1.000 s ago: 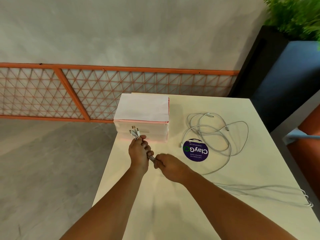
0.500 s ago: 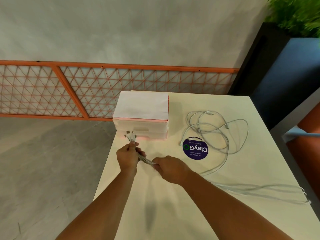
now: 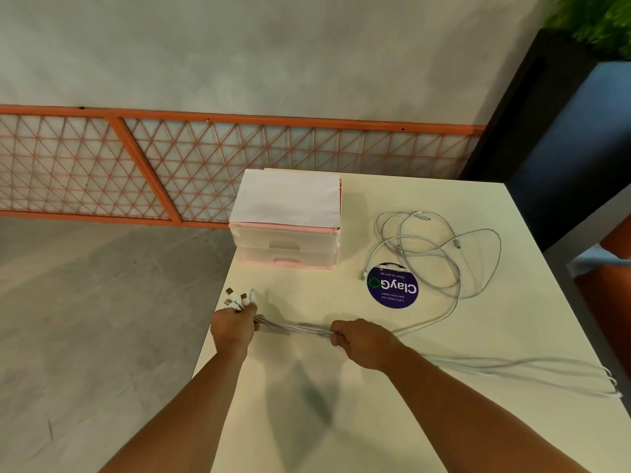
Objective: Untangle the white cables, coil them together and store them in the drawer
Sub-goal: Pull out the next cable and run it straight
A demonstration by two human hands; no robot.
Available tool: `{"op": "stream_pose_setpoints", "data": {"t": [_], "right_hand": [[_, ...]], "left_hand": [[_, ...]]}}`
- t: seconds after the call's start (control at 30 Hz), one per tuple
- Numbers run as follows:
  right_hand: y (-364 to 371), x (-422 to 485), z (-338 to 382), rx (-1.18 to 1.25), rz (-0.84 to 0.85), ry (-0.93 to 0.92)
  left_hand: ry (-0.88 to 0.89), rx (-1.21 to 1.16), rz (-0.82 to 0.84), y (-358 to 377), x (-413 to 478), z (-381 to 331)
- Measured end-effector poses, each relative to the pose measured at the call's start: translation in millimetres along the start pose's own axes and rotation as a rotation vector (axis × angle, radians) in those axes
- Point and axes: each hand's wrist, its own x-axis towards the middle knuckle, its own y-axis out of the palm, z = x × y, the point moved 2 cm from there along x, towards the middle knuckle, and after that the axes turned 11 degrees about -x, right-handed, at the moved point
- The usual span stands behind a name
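Gripping cables [image 3: 297, 327]: left hand [image 3: 232, 331] fisted round them near plugs [image 3: 239, 298], right hand [image 3: 362, 341] fisted further along. Likely risk: loose loops [image 3: 440, 254] snag, knotting tighter under pull.

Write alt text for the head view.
Left hand and right hand hold a bundle of white cables stretched between them above a pale table. More cable loops lie near a round purple sticker, right of a closed drawer unit.
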Motion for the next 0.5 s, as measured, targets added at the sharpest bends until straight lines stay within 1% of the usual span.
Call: {"op": "stream_pose_setpoints", "data": {"t": [0.1, 0.2, 0.3, 0.37, 0.43, 0.47, 0.5], "right_hand": [[5, -2, 1, -0.224, -0.108, -0.008], [12, -4, 0, -0.286, -0.169, 0.004], [18, -5, 1, -0.310, -0.186, 0.014], [21, -4, 0, -0.319, -0.165, 0.016], [22, -3, -2, -0.322, -0.145, 0.019], [22, -2, -2, -0.324, -0.139, 0.017], [22, -2, -1, -0.326, -0.135, 0.013]], "left_hand": [[-0.040, 0.030, 0.007, -3, 0, 5], [-0.072, 0.128, 0.035, -10, 2, 11], [-0.147, 0.230, 0.077, -18, 3, 16], [-0.192, 0.317, 0.171, -22, -2, 14], [-0.236, 0.472, 0.333, -22, -12, 4], [-0.221, 0.535, 0.438, -18, -19, -1], [-0.152, 0.555, 0.540, -10, -25, -7]]}}
